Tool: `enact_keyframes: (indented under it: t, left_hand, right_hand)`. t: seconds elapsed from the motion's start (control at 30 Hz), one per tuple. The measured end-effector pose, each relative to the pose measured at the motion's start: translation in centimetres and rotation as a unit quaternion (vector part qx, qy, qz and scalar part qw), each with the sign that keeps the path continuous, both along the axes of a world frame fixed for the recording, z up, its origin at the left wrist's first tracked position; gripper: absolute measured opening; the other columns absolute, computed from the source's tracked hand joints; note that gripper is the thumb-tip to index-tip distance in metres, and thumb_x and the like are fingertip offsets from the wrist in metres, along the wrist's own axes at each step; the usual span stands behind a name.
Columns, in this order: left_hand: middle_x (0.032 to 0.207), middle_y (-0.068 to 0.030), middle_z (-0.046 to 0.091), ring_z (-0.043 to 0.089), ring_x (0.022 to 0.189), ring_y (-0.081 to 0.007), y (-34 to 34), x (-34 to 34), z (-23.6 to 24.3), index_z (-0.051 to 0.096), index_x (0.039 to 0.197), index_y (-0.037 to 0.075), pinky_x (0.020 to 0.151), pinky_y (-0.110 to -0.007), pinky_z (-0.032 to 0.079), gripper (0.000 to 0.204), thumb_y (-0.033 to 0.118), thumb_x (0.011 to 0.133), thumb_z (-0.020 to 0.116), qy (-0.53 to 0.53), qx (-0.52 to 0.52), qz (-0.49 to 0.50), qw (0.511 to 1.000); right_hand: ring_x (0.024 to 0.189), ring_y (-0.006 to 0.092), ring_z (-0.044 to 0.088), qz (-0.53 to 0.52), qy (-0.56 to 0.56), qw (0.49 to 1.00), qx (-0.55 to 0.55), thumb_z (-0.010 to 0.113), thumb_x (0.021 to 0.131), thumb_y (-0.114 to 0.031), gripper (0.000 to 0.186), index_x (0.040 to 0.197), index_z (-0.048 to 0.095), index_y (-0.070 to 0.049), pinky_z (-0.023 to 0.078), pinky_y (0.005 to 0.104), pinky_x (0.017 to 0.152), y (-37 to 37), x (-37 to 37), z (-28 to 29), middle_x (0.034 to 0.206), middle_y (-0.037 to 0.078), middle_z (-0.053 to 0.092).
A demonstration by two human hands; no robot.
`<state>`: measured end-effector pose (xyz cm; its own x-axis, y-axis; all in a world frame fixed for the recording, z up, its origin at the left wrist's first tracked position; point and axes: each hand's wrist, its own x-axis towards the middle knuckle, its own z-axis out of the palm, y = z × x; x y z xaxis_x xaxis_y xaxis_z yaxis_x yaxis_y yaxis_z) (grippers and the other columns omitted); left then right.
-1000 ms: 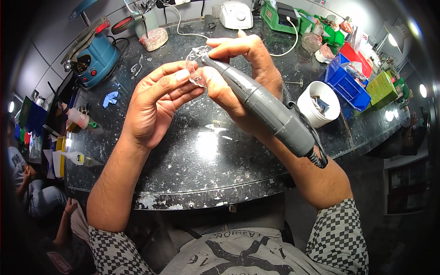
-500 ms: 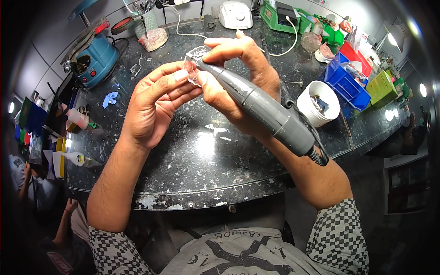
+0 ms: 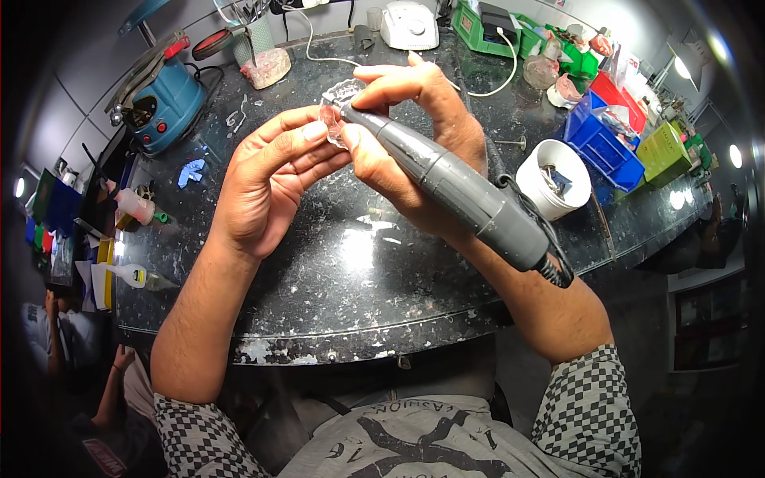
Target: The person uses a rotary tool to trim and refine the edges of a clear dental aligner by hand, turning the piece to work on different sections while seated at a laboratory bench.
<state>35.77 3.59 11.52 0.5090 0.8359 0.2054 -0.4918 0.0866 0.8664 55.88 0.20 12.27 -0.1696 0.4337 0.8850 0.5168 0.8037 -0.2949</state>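
Note:
Near the upper middle, my left hand (image 3: 263, 183) pinches a clear, scalloped plastic dental tray (image 3: 336, 97) between thumb and fingers. My right hand (image 3: 434, 111) is closed on a dark grey rotary handpiece (image 3: 446, 183), which lies diagonally with its corded end toward the lower right. The handpiece's tapered tip is at the clear piece, and my right thumb and forefinger are close beside it; exact contact is hard to make out. Both hands are above the speckled black bench (image 3: 335, 295).
A blue machine (image 3: 171, 115) stands back left, with bottles (image 3: 129, 275) along the left edge. Behind sit a white control unit (image 3: 408, 28) and green bin (image 3: 484, 28). Right are a white tub (image 3: 552, 199), blue bins (image 3: 606, 151) and a green box (image 3: 665, 155). Other people (image 3: 56, 334) are at far left.
My right hand and the handpiece have shifted slightly left, bringing the tip further onto the clear piece. My left hand is nearly still. A person at the far left has moved a little.

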Motion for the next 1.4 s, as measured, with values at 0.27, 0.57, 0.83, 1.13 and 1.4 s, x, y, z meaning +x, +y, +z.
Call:
enact_keyframes:
  t: [0.27,0.57,0.83,1.13,1.4]
  left_hand:
    - [0.115,-0.0191,0.067,0.067,0.108,-0.0266,-0.09,0.04,0.0,0.058,0.12,-0.007,0.099,-0.04,0.054,0.033,0.015,0.095,0.06,-0.002,0.003,0.006,1.0]
    - [0.116,-0.0185,0.066,0.067,0.109,-0.0262,-0.03,0.09,-0.05,0.058,0.121,-0.005,0.101,-0.041,0.052,0.033,0.015,0.095,0.061,-0.001,0.002,0.003,1.0]
    - [0.116,-0.0167,0.067,0.066,0.109,-0.0252,0.04,0.1,-0.14,0.059,0.119,-0.004,0.102,-0.042,0.051,0.03,0.012,0.094,0.061,0.008,0.027,0.007,1.0]
    - [0.112,-0.0152,0.067,0.065,0.11,-0.0238,-0.04,0.38,0.02,0.063,0.115,-0.003,0.102,-0.043,0.05,0.026,0.01,0.093,0.062,0.011,0.07,0.036,0.997]
    - [0.113,-0.0141,0.068,0.065,0.108,-0.0223,-0.18,0.54,0.03,0.065,0.114,-0.001,0.102,-0.041,0.05,0.024,0.008,0.092,0.064,0.018,0.095,0.059,0.994]
  right_hand:
    - [0.092,0.0182,0.062,0.02,0.03,0.999,-0.008,0.073,0.079,-0.017,0.032,0.105,0.062,-0.004,0.032,0.0484,0.112,0.01,-0.15,-0.12,0.11,0.014,0.065]
    - [0.093,0.0173,0.062,0.015,0.029,0.999,-0.009,0.074,0.079,-0.017,0.033,0.107,0.061,-0.004,0.033,0.0464,0.112,0.02,-0.13,-0.17,0.109,0.014,0.065]
    - [0.096,0.0173,0.061,0.012,0.01,1.0,0.004,0.074,0.081,-0.013,0.032,0.107,0.06,-0.002,0.043,0.0377,0.101,-0.12,-0.13,0.11,0.11,0.015,0.064]
    - [0.096,0.018,0.061,0.043,0.027,0.999,-0.005,0.071,0.08,-0.011,0.028,0.104,0.06,-0.002,0.04,0.042,0.105,-0.31,-0.09,0.29,0.111,0.016,0.063]
    - [0.109,0.025,0.062,0.039,0.035,0.999,-0.013,0.07,0.08,-0.013,0.029,0.105,0.059,-0.003,0.032,0.0496,0.111,-0.35,0.02,0.36,0.108,0.015,0.064]
